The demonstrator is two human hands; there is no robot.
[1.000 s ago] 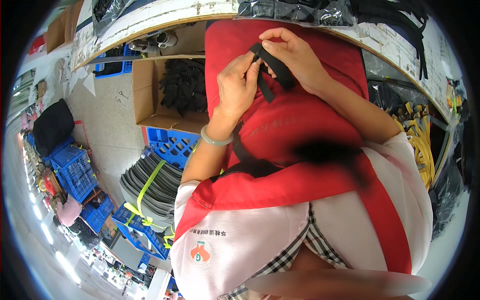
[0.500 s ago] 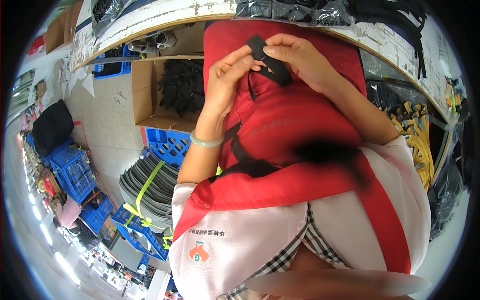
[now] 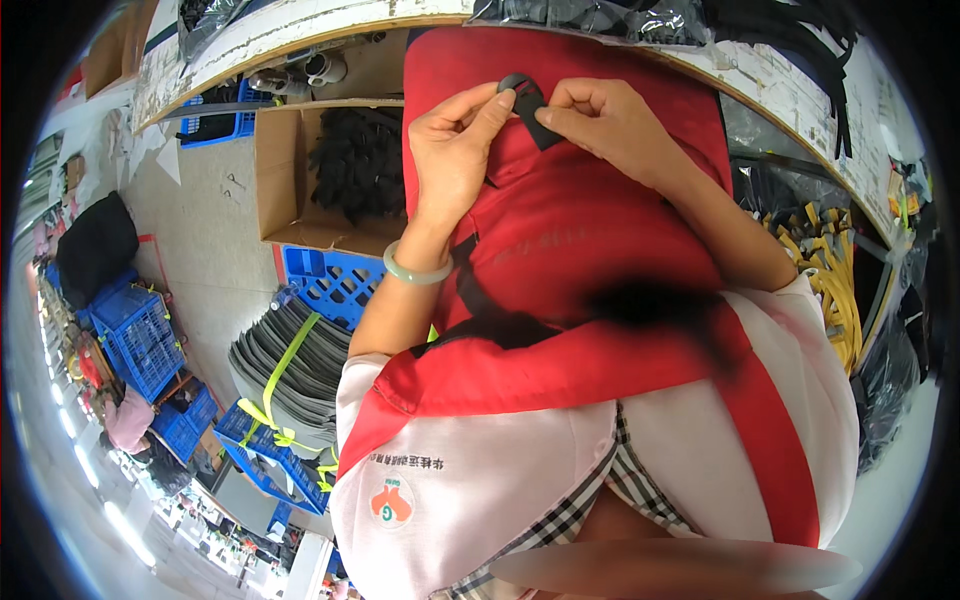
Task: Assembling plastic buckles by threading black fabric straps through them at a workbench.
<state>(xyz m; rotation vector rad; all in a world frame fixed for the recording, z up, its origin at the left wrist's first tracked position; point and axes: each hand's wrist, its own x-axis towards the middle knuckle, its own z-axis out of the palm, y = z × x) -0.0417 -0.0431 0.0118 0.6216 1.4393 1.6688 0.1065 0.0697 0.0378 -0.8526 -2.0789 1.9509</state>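
Note:
A small black flat piece [image 3: 528, 102] with a rounded end is pinched between both my hands, above a red apron [image 3: 590, 230] spread over my lap. My left hand [image 3: 455, 150], with a pale green bangle at the wrist, grips its left side with thumb and forefinger. My right hand [image 3: 600, 125] holds the lower right part with closed fingers. A black strap [image 3: 480, 310] crosses the apron lower down.
An open cardboard box [image 3: 290, 170] of black parts stands on the floor to my left, next to blue crates [image 3: 330, 285] and a bundle of grey pieces tied with yellow strap [image 3: 290, 365]. A workbench edge [image 3: 300, 30] curves across the top; yellow straps [image 3: 830, 290] lie at the right.
Both hands have lifted the black piece up and away from the apron toward the bench edge, and the piece has turned so its rounded end shows.

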